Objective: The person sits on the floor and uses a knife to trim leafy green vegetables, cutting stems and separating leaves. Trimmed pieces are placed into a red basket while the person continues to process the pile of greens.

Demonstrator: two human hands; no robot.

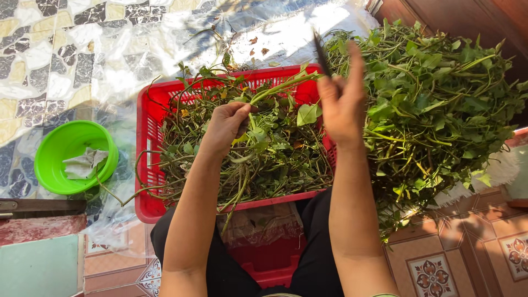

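left hand (226, 125) clenched on green stem (280, 87) over red basket (144, 159), stem runs up-right out of fingers, right hand (342, 102) gripping dark knife (320, 52) just beside stem tip

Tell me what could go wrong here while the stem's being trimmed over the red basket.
The dark blade in the right hand sits close to the left hand gripping the green stem, so a slip might nick fingers. Trimmings could also fall past the red basket onto the plastic sheet.

Tiled floor (467, 247) bears plastic sheet (110, 60), red crate (151, 165), green bowl (52, 159), greens pile (440, 104).
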